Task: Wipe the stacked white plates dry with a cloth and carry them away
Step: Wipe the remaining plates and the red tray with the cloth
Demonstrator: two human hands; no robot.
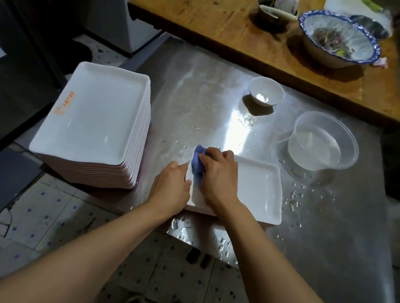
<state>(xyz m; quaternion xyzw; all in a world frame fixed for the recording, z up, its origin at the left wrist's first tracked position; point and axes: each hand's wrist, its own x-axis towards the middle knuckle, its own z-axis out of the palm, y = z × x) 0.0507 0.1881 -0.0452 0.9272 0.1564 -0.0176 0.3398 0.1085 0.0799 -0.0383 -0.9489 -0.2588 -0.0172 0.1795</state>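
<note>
Here: orange logo (64, 103) on plate stack (91, 121), unreadable. Right hand (219, 173) presses blue cloth (198, 166) into rectangular plate (257, 189); left hand (173, 182) grips its rim.

The stack of plates (91, 121) is white, and its top plate has a small orange print near one edge. The cloth (198, 166) is blue and the worktop (323, 231) is shiny grey metal. The big bowl (340, 40) is white with a blue patterned rim, on a brown wooden table (212, 13); the floor (57, 221) has pale tiles with blue dots.
</note>
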